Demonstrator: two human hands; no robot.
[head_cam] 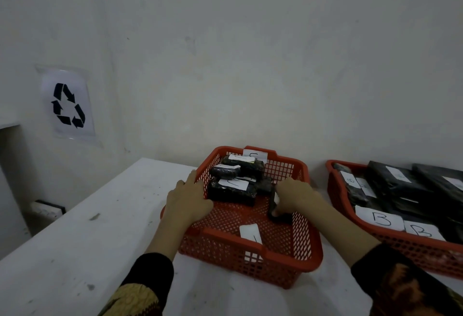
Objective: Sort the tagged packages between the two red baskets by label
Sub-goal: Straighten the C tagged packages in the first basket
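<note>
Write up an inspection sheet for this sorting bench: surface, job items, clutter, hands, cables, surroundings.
Surface: white table, scuffed with dark marks.
Job's things: left red basket holds black wrapped packages with white labels piled at its far end; right red basket is packed with black packages, two near labels reading B.
Clutter: nothing seen.
Grippers: left hand rests on the left basket's left rim; right hand grips a black package inside that basket.
Cables: nothing seen.
Surroundings: white wall with a recycling sign; a dark-edged object sits beyond the table's left edge.
</note>
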